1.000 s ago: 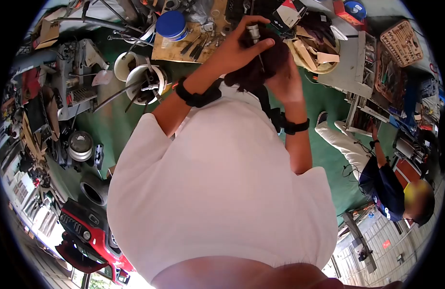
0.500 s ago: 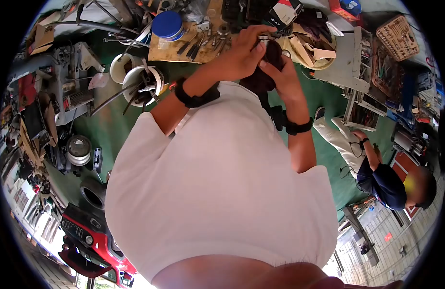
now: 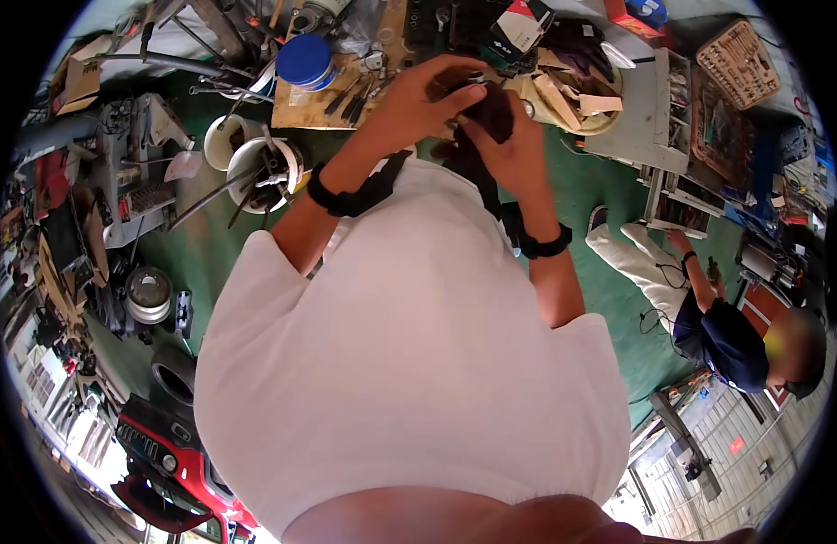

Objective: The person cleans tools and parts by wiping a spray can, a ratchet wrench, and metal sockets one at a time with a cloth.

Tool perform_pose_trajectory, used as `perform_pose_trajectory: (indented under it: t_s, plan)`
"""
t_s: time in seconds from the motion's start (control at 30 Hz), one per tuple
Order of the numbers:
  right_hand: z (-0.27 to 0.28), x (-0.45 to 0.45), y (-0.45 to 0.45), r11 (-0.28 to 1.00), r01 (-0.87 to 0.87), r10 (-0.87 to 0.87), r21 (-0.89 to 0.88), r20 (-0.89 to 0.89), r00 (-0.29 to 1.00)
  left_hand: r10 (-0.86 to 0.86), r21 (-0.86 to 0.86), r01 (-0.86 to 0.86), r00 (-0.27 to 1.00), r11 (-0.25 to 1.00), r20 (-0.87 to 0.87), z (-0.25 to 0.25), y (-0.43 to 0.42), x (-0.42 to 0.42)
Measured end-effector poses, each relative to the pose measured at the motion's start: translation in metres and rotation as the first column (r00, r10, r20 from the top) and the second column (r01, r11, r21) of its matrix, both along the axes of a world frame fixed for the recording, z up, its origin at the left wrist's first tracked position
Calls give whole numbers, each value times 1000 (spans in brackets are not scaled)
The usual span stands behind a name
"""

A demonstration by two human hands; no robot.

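Observation:
Over the front edge of the bench, my left hand (image 3: 437,95) is closed, with its thumb and fingers around a small silvery metal part (image 3: 476,78). Most of that part is hidden by the fingers and cloth, so its exact kind is unclear. A dark maroon cloth (image 3: 493,113) is bunched against the part. My right hand (image 3: 516,150) grips this cloth from the right side, close to the left fingertips. Loose dark fabric hangs below the two hands. Black bands circle both wrists.
The wooden bench (image 3: 301,113) carries a blue-lidded tub (image 3: 305,62), hand tools (image 3: 350,98) and a boxed item (image 3: 520,32). A round basin (image 3: 586,122) holds cardboard scraps. Buckets (image 3: 246,177) with metal rods stand left. Right, a co-worker (image 3: 722,340) is near a drawer cabinet (image 3: 681,204).
Both hands have shifted slightly left and down in view. The left fingers have curled further over the metal part, and the maroon cloth now covers more of it.

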State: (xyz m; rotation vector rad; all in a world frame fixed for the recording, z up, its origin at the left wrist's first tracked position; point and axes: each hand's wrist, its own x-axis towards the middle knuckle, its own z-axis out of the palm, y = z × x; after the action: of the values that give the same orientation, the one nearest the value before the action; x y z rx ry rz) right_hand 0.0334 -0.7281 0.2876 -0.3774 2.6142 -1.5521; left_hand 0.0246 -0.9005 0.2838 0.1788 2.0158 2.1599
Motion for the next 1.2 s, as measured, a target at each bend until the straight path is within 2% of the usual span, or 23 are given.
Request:
perform_pose_trajectory:
  t_s: [0.03,0.1,0.23,0.33,0.4,0.43,0.5,0.63,0.7,0.83,0.9,0.93,1.0,1.03,1.07,1.13,1.2]
  plan:
    - [3,2,1,1000,1,0,6,-7,1000,0,6,1,1000,1000,-7,-5,1,-1]
    - [9,5,0,998,11,-22,65,181,983,-14,33,8,983,999,183,-13,2,-4]
    - [8,7,3,999,42,-42,5,196,980,-23,115,-3,975,993,223,-18,7,-4]
    - [-4,7,10,996,51,-43,-72,110,993,-9,121,-14,983,993,186,-25,19,-3]
    - [-9,9,15,993,121,-119,19,-57,991,-47,220,-7,970,976,239,-31,31,-1]
    - [-9,9,16,992,121,-120,18,-47,992,-47,218,-8,968,976,248,-33,35,-2]
    - [-5,9,18,973,218,-203,83,-158,966,-63,252,22,985,968,159,-35,40,-5]
    - [2,8,28,979,199,-188,44,-175,966,-64,153,45,990,987,124,-30,44,-10]
    - [2,10,36,981,177,-167,79,-122,978,27,220,-34,999,975,32,-30,49,-10]
    - [-1,15,53,989,143,-140,29,-93,986,64,198,-60,998,978,-13,-37,46,-17]
    - [-9,24,67,989,142,-144,48,48,988,88,404,-162,977,900,196,-35,36,-21]
    - [-11,27,73,989,138,-140,46,45,989,92,402,-164,977,901,193,-39,23,-29]
    - [-17,36,87,968,247,-249,44,27,968,186,463,-196,980,865,67,-49,-3,-44]
    - [-19,38,93,965,262,-264,28,66,962,325,507,-438,897,742,299,11,21,-35]
    - [-23,37,93,966,258,-259,23,64,964,331,505,-440,896,742,295,2,14,-36]
    - [-23,35,90,924,315,-306,-216,77,949,136,375,-134,990,917,22,-25,-2,-35]
    - [-20,26,81,912,314,-287,-264,133,948,104,335,-108,994,936,31,-36,5,-31]
